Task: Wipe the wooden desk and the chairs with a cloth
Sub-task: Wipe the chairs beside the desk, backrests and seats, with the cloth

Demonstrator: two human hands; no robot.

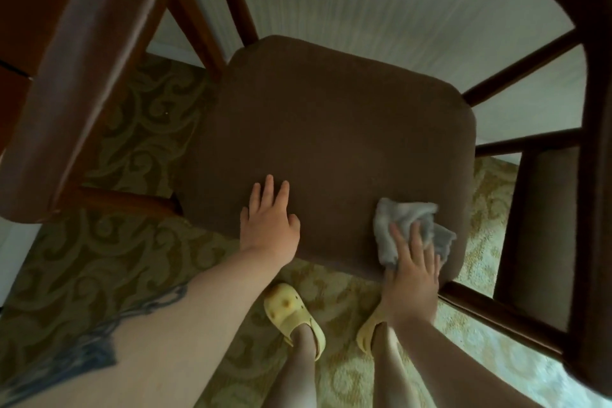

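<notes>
The person is leaning over a dark wooden armchair with a brown padded fabric seat (331, 142), and the work in hand is the chair part of the task. The right hand (414, 272) is pressing a crumpled grey cloth (402, 228) onto the seat's near right corner, its fingers lying fairly straight on top of the fabric, so its grip is flat and open against the cloth rather than wrapped round it. The left hand (268, 219) is resting flat on the seat's near edge, left of the cloth and apart from it, fingers spread and holding nothing, apparently steadying the chair. Judging from this view alone, the seat is being wiped at one corner, and nothing is showing how much of the cushion is already clean; the fabric looks the same all over. The polished wooden armrest (66, 93) to the left of the seat and the dark slatted wooden frame (526, 69) to the right of the seat are probably waiting for their turn. The bench named in the task is not clearly in view, so its state cannot be told, and any further chairs are also out of sight. Counting what is showing: one chair, one cloth, two hands, and two pale yellow clog shoes (291, 311) standing on the patterned green carpet (99, 268) just below the seat's front edge.
</notes>
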